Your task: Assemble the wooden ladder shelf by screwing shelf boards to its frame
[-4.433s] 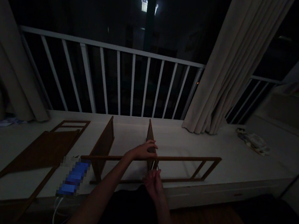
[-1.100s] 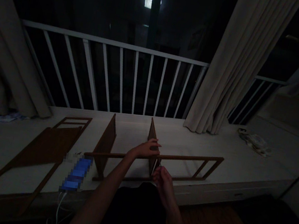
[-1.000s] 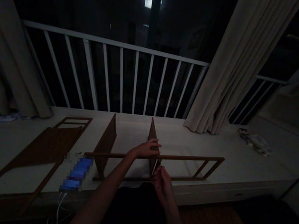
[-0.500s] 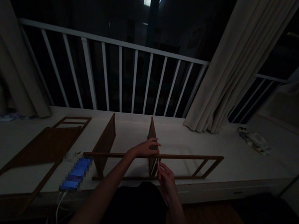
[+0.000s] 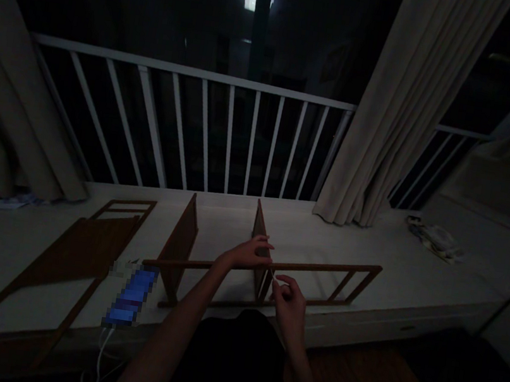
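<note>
Since half a second ago the right hand [image 5: 290, 300] has drawn slightly rightward, off the joint; the left hand [image 5: 253, 252] has not moved. The left hand's fingers curl over the top edge of the upright panel [image 5: 259, 227], holding it steady. The right hand pinches a thin pale piece [image 5: 274, 278], too small to identify, just beside where the panel meets the long railed frame [image 5: 329, 269]. The panel is dark brown wood and stands on edge on the white surface [image 5: 416, 266], with a second panel [image 5: 180, 244] to its left.
</note>
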{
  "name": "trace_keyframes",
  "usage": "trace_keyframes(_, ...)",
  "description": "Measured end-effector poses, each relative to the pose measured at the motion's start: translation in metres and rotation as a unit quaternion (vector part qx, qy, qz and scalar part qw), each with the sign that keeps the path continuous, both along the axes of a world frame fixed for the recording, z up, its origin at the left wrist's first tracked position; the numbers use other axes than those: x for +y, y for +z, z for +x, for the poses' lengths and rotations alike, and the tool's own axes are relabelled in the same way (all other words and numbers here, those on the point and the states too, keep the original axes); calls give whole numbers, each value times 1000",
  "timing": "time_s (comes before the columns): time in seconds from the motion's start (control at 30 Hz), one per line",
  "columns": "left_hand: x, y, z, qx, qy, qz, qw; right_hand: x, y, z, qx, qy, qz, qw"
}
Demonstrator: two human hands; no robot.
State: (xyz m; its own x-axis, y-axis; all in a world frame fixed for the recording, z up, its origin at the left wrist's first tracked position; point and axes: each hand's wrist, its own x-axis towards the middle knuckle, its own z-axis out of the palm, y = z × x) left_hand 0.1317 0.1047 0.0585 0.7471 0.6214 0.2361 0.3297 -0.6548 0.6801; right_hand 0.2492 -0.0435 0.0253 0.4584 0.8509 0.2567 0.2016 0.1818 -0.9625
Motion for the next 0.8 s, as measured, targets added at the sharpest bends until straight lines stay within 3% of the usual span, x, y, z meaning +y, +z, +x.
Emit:
trace_keyframes(0.13, -1, 1, -1, 3, 2, -2, 1000, 0, -2, 0, 56, 17, 10, 998)
trace_keyframes(0.47, -1, 2, 1, 7, 10, -14, 1000, -2, -16, -1, 65, 42, 56, 995)
trace_keyframes(0.8, -3, 5, 1, 13, 14, -13, 1000, -4, -31, 6, -60, -106, 43, 992)
